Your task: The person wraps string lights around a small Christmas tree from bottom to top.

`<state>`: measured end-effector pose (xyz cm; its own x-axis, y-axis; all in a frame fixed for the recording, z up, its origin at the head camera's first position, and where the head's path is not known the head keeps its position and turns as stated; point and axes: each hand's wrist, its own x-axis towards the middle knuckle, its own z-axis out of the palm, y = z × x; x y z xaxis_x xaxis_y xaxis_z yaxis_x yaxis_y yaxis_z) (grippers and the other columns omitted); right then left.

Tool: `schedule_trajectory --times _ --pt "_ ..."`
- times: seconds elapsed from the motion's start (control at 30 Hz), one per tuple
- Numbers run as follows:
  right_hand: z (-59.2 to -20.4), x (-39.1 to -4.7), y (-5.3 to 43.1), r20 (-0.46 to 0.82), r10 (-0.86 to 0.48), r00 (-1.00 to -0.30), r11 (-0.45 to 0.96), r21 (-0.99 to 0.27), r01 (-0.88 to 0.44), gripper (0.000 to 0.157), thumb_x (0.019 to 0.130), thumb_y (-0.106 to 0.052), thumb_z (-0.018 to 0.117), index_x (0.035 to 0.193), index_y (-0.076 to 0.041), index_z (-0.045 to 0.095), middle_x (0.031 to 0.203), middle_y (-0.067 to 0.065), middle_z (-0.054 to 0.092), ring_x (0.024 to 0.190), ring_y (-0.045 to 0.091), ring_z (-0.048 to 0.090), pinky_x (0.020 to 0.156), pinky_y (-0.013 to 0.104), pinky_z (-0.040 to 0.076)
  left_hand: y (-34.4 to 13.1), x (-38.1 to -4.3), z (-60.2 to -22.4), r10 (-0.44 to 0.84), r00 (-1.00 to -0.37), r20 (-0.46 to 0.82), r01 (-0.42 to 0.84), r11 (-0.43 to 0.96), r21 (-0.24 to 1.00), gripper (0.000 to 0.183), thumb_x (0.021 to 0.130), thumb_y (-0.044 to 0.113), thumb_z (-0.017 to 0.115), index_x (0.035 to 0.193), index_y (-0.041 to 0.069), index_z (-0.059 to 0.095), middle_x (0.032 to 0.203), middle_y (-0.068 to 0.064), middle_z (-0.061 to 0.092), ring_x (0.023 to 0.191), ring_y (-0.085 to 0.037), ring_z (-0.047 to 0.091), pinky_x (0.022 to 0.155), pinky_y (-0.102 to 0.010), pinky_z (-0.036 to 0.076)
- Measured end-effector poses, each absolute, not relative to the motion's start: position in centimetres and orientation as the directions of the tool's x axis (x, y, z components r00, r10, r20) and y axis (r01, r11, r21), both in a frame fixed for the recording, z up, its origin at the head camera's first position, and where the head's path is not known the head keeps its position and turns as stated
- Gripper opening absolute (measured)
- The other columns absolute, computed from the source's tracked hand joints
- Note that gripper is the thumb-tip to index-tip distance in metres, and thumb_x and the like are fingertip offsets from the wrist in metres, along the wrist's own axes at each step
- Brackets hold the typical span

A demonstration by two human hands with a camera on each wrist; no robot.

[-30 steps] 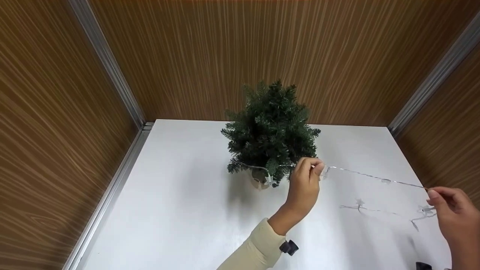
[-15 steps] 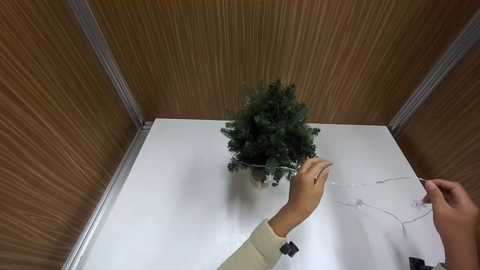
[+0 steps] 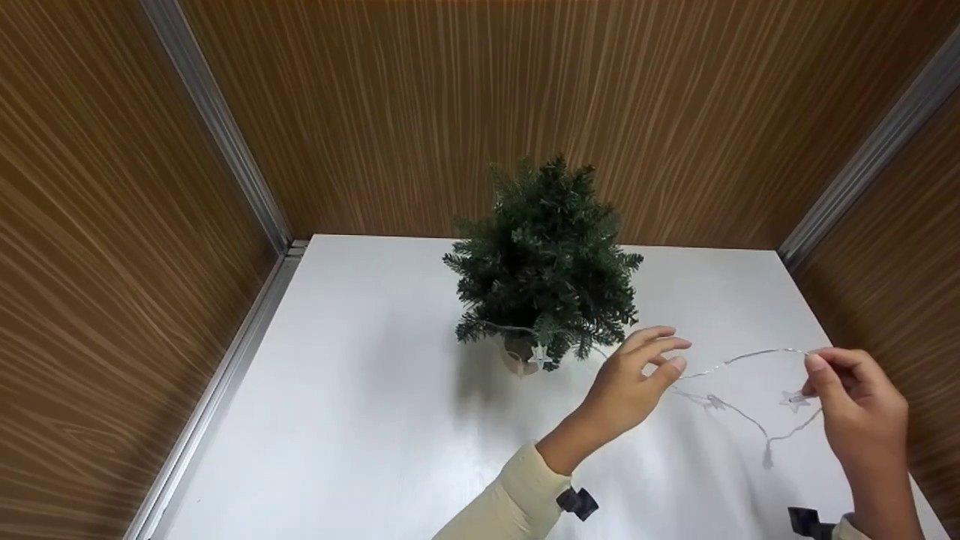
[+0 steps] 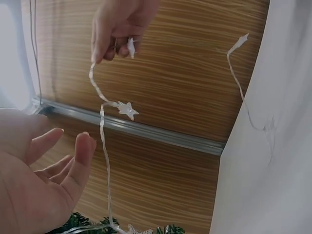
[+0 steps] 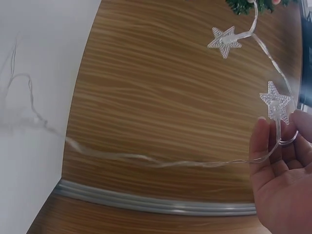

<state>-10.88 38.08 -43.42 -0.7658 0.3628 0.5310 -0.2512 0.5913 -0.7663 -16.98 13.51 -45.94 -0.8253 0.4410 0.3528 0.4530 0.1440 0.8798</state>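
The left hand [image 4: 34, 195], fingers parted, hovers just beside a thin, clear string of star-shaped lights [image 4: 102, 126]; farther right, the right hand [image 4: 122, 22] pinches it. Green needled branches [image 4: 77, 220] show far left.

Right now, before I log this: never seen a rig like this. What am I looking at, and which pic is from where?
No robot here: just a person's two bare hands. The wide picture comes from a head camera looking forward and down; the two smaller ones come from cameras on the left and right wrists.

A small green tree stands on a white table, with wood-patterned panels around it. A clear string of star lights runs from the tree's lower branches to the right hand, which pinches it. The left hand is open beside the string, not gripping it.
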Motion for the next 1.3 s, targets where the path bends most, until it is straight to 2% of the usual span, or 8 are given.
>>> schedule_trajectory --times 0.17,0.3,0.47,0.57,0.7,0.97,1.1,1.3 --pt "-43.4 -11.3 36.8 0.573 0.268 -0.774 0.588 -0.734 -0.340 0.011 0.094 0.009 0.062 0.104 0.015 0.063 0.081 0.000 0.060 0.070 0.006 0.059 0.067 0.008 0.048 14.3 -16.7 -45.5 0.437 -0.830 0.347 0.471 0.216 0.855 0.032 0.106 0.035 0.053 0.134 0.025 0.064 0.136 0.011 0.057 0.092 0.007 0.054 0.068 -0.011 0.046" --pt "-43.4 -11.6 35.9 0.617 0.184 -0.765 0.605 -0.684 -0.406 0.012 0.091 0.013 0.063 0.103 0.013 0.064 0.084 -0.002 0.060 0.071 0.003 0.057 0.068 0.006 0.047 15.1 -16.8 -44.6 0.440 -0.797 0.413 0.554 0.262 0.790 0.031 0.105 0.032 0.056 0.134 0.024 0.064 0.121 0.011 0.062 0.079 0.008 0.049 0.061 -0.007 0.041" --pt "-43.5 -11.8 34.7 0.666 0.115 -0.737 0.651 -0.611 -0.451 0.016 0.087 0.017 0.066 0.102 0.011 0.067 0.088 -0.007 0.059 0.074 -0.002 0.054 0.074 0.003 0.044 16.3 -17.5 -43.5 0.445 -0.762 0.470 0.628 0.335 0.702 0.030 0.104 0.031 0.058 0.132 0.025 0.065 0.105 0.013 0.062 0.069 0.008 0.044 0.058 -0.005 0.036" --pt "-43.1 -11.7 33.8 0.681 0.112 -0.724 0.668 -0.591 -0.452 0.018 0.084 0.020 0.067 0.100 0.012 0.067 0.088 -0.009 0.059 0.074 -0.005 0.053 0.076 0.001 0.043 16.9 -17.9 -42.9 0.472 -0.743 0.474 0.658 0.387 0.646 0.029 0.103 0.033 0.059 0.130 0.027 0.067 0.103 0.015 0.063 0.069 0.008 0.044 0.059 -0.004 0.035" --pt "-42.2 -11.3 32.6 0.697 0.128 -0.706 0.667 -0.587 -0.459 0.018 0.082 0.023 0.066 0.099 0.014 0.068 0.088 -0.009 0.059 0.075 -0.008 0.054 0.071 0.001 0.044 17.4 -18.2 -42.3 0.523 -0.702 0.484 0.708 0.432 0.559 0.025 0.103 0.035 0.059 0.124 0.028 0.071 0.105 0.016 0.064 0.077 0.009 0.049 0.064 -0.003 0.036" --pt "-42.1 -11.4 32.6 0.723 0.147 -0.675 0.656 -0.582 -0.480 0.017 0.082 0.023 0.067 0.096 0.014 0.070 0.087 -0.009 0.060 0.075 -0.009 0.058 0.065 0.003 0.046 17.9 -18.6 -41.8 0.568 -0.618 0.544 0.786 0.422 0.452 0.018 0.102 0.031 0.061 0.110 0.024 0.076 0.101 0.014 0.067 0.087 0.006 0.057 0.074 -0.003 0.039" --pt "-42.3 -11.2 32.8 0.733 0.149 -0.663 0.634 -0.586 -0.505 0.020 0.082 0.024 0.066 0.099 0.014 0.070 0.090 -0.007 0.061 0.078 -0.005 0.061 0.064 0.005 0.050 18.1 -18.8 -41.5 0.559 -0.617 0.554 0.786 0.403 0.469 0.019 0.103 0.029 0.060 0.108 0.021 0.076 0.102 0.011 0.071 0.094 0.004 0.062 0.080 -0.002 0.040" --pt "-42.4 -10.4 32.5 0.722 0.180 -0.668 0.576 -0.628 -0.523 0.023 0.083 0.025 0.063 0.103 0.017 0.069 0.094 -0.003 0.064 0.075 -0.001 0.065 0.061 0.010 0.053 18.4 -19.5 -40.3 0.522 -0.646 0.557 0.757 0.349 0.552 0.021 0.104 0.026 0.058 0.110 0.016 0.075 0.104 0.008 0.072 0.096 0.005 0.061 0.083 0.000 0.039"
